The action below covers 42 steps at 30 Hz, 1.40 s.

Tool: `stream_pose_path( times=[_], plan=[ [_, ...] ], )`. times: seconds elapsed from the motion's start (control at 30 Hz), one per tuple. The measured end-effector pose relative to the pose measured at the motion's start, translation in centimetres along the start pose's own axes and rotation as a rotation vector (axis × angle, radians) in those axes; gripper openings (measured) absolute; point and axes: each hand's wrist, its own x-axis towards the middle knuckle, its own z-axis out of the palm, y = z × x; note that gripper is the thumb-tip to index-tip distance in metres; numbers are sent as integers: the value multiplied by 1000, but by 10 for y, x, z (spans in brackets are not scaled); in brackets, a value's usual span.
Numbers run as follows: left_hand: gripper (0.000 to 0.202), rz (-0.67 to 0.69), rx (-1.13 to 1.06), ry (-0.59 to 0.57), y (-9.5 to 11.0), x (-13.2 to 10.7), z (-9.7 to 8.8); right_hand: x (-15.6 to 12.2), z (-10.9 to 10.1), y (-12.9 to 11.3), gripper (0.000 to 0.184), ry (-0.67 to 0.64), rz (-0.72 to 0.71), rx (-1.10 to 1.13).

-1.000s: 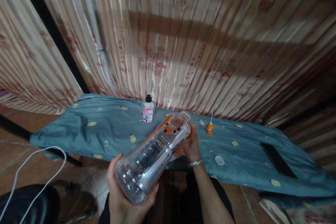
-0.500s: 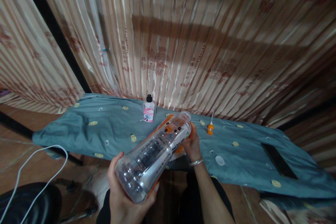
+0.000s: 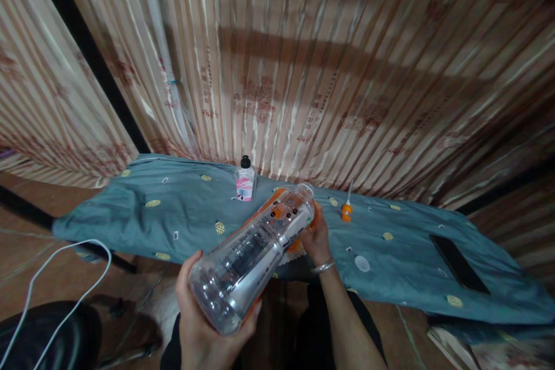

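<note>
A clear plastic bottle (image 3: 254, 260) with an orange and silver label is held tilted above the near edge of the cloth, its uncapped mouth pointing up and to the right. My left hand (image 3: 208, 324) is closed around its base. Behind the neck end, my right hand (image 3: 318, 237) grips the bottle, a bangle on its wrist; some of those fingers are hidden. Part of an orange item (image 3: 296, 253) shows beneath the bottle; I cannot make out what it is. Right of the right hand lies a white round lid (image 3: 362, 264).
A small bottle with a black cap (image 3: 245, 182) stands at the back of the teal cloth (image 3: 186, 208). An orange pump top (image 3: 346, 211) stands farther right, and a black phone-like slab (image 3: 459, 263) lies near the right end. A black stool (image 3: 52, 335) and white cable (image 3: 30, 289) are lower left.
Almost nothing differs. The whole view has shifted very slightly, and both hands keep hold of the plastic bottle in the same tilt.
</note>
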Motion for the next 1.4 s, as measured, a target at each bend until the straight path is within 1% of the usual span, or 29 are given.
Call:
stream_pose_path(
  times=[0.07, 0.17, 0.23, 0.3, 0.37, 0.47, 0.57, 0.63, 0.8, 0.97, 1.1, 1.17, 1.27, 1.4],
  plan=[
    [101, -53, -24, 31, 3, -1, 1, 0, 0, 2, 57, 11, 4, 4],
    [95, -146, -70, 123, 12, -2, 6, 0, 1, 4, 59, 14, 9, 8],
    [93, -172, -80, 142, 17, -1, 8, 0, 0, 4, 59, 11, 12, -2],
    [93, -170, -78, 134, 19, -1, 8, 0, -1, 4, 59, 11, 6, -16],
    [94, -134, -60, 106, 16, 0, 5, 0, -1, 3, 57, 12, -8, -29],
    [100, -3, -2, 29, 8, 2, 1, 1, -1, 1, 56, 12, -25, -32],
    [104, 90, 31, 2, 4, 3, -2, 1, -1, -1, 55, 16, -30, -17],
    [105, 96, 33, -3, 4, 3, -3, 1, -1, -1, 56, 6, -32, -1],
    [104, 44, 23, 24, 7, 4, -1, 1, -1, -1, 58, 4, -28, -4],
    [106, 147, 48, -16, 9, 6, 0, 1, -2, -3, 58, 3, -28, -17],
    [106, 88, 55, 33, 5, 4, -3, 0, -1, -3, 57, 3, -13, -35],
    [105, 78, 52, 28, 5, 4, -3, 0, -1, -2, 57, -3, -8, -17],
    [107, 132, 30, -17, 7, 6, -2, 0, -1, -1, 58, -10, 2, 17],
    [107, 164, 30, -22, 10, 8, -1, 0, -1, -1, 57, -20, -3, 27]
  ],
)
